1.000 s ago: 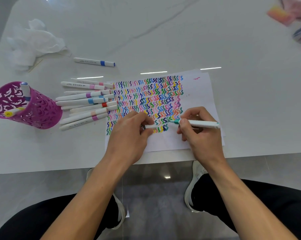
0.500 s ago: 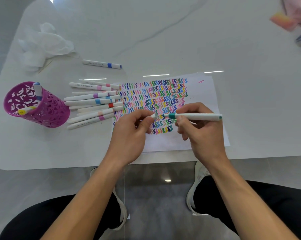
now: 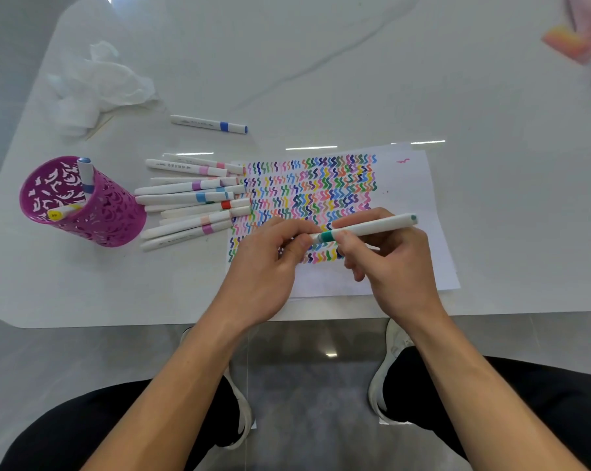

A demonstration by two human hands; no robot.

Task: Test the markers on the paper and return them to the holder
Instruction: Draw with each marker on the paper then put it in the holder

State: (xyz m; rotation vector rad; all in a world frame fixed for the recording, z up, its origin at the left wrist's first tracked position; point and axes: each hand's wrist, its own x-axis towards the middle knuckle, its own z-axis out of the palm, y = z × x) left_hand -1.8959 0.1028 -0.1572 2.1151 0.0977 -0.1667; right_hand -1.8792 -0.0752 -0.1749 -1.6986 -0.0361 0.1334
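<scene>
Over the paper (image 3: pixel 406 185), right hand (image 3: pixel 392 266) wraps the teal marker (image 3: pixel 368 227), left hand (image 3: pixel 270 266) pinches its cap end, so a crooked push could leave it half-capped and drying.

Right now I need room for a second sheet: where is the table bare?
Bare: the table right of the paper, and the near strip in front of the holder. Crowded: loose markers fill the gap between holder and paper.

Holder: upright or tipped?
Upright. The holder stands on the table, mouth up; a blue marker and a yellow marker lean inside.
</scene>
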